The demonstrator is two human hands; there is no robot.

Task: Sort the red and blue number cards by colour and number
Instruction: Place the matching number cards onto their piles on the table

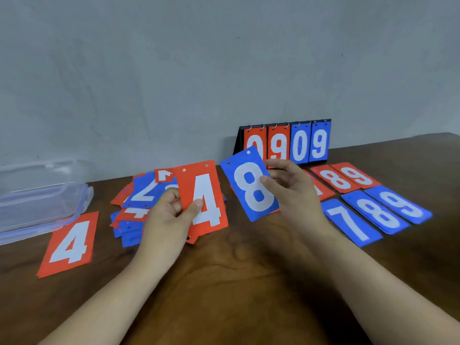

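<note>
head view: the right grip [291,188] is pinching the blue 8 card [251,185], long axis near upright. the blue 8 pile [375,212] is lying right of it on the tabletop [236,282], nearer this grip. the left grip [169,217] is pinching the red 4 card [206,200]; the flat red 4 [69,242] is lying leftward.

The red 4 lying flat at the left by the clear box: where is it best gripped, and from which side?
Its near short edge, from the front. The red 4 lies flat on the table, so a fingertip likely has to lift an edge first. The box sits close to its far end, while the near end lies free.
</note>
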